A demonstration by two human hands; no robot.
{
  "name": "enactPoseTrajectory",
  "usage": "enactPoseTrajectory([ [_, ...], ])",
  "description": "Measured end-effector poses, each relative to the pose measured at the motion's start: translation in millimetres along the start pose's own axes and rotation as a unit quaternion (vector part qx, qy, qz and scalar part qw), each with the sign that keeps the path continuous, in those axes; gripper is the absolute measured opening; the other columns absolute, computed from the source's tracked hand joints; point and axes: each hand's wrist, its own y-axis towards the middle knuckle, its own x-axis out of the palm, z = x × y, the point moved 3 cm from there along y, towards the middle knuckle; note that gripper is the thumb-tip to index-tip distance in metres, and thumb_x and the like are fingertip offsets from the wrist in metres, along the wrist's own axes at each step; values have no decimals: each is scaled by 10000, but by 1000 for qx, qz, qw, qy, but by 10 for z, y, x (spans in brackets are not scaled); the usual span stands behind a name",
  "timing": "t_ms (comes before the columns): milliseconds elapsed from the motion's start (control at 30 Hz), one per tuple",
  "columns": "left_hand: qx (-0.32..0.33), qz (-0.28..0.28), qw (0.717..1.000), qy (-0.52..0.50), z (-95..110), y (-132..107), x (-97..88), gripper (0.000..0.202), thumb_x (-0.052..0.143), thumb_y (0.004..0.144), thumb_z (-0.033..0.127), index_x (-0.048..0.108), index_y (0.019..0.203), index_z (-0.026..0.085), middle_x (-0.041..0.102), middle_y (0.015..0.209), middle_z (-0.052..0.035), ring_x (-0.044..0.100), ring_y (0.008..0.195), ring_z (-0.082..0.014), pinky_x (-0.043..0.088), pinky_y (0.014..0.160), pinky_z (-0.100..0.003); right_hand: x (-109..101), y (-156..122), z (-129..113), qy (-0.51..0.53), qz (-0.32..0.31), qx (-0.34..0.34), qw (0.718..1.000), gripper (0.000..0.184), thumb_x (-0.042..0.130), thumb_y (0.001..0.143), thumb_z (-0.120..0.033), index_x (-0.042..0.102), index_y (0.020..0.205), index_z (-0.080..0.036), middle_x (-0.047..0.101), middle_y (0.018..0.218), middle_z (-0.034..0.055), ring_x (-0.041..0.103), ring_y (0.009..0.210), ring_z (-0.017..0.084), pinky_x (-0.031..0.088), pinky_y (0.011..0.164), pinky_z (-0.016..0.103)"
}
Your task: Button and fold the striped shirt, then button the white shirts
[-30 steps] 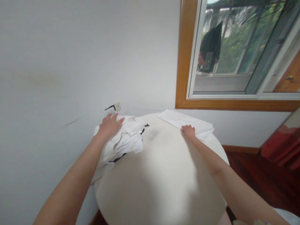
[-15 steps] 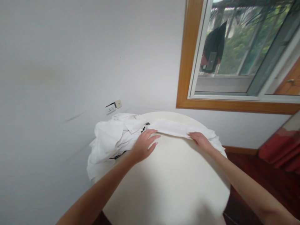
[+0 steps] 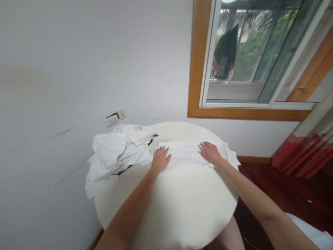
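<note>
A folded white cloth (image 3: 188, 156) lies flat across the far half of a round white table (image 3: 171, 205). My left hand (image 3: 160, 159) rests palm down on its left end, fingers spread. My right hand (image 3: 210, 152) lies flat on its right part, fingers stretched out. A heap of crumpled white garments with black trim (image 3: 121, 151) sits at the table's far left, hanging over the rim beside my left hand.
A white wall stands behind the table, with a socket (image 3: 114, 118) just above the heap. A wood-framed window (image 3: 249, 59) is at the upper right. Red curtain (image 3: 304, 156) and dark wooden floor (image 3: 270, 187) lie to the right.
My left hand left the garment heap and came onto the folded cloth. The cloth was pulled from the far right edge toward the middle, and both hands now press it flat.
</note>
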Motion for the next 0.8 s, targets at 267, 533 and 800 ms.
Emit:
enactPoseTrajectory([
  [267,-48,-5,999,5,13,-9,-52,543,422,875,484,486,1301,152,545,1254,-165,447,1212,-299,281,1063,-456,93,219,-123,-33,24,72,997,461,402,891,-546,613,1060,-172,621,1033,150,487,1053,285,311,905,427],
  [533,-17,-20,998,-51,138,-9,-402,447,348,906,508,639,1037,195,638,957,-115,515,1024,-281,335,955,-447,-269,25,-334,46,6,-62,997,439,323,935,-420,644,779,-164,664,795,103,554,829,210,346,805,308],
  [800,55,-187,893,-405,269,-3,-1120,507,316,909,526,673,995,176,634,765,-15,564,737,-143,433,684,-230,-971,-959,-337,312,-297,-106,896,289,639,744,-495,707,813,-223,672,709,27,592,628,166,426,585,243],
])
